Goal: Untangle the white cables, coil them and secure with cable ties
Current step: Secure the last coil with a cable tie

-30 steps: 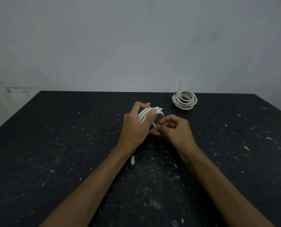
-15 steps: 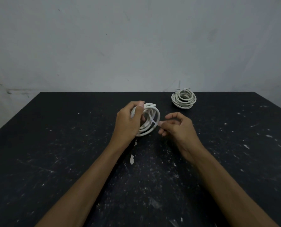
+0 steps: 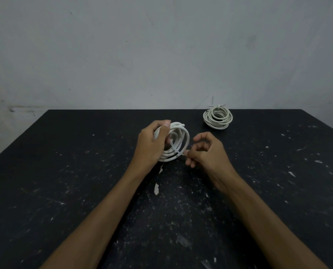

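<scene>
A black table (image 3: 64,181), flecked all over with white specks and scuffs, fills the lower part of the head view under a pale grey wall (image 3: 123,55) with a dark smudge low at its left. The left forearm reaches in from the bottom edge, and the left hand (image 3: 152,142) sits near the middle of the table with its fingers and thumb curled round the left side of a white cable coil (image 3: 179,144), the thumb tip lying over the top of the loops. The coil stands tilted up on its edge, its open ring facing the camera, its lower loops close to the tabletop; whether they touch it cannot be told. A thin white cable tie (image 3: 176,150) crosses the lower right of the ring and runs toward the right hand (image 3: 206,152), just beside the coil, whose thumb and forefinger pinch the tie's end while the other fingers are loosely bent. A small white scrap (image 3: 156,188) lies on the table between the two forearms. Farther back and to the right, near the far edge, a second cable coil (image 3: 218,118) lies flat, already bound, with tie ends sticking up from its rear.
</scene>
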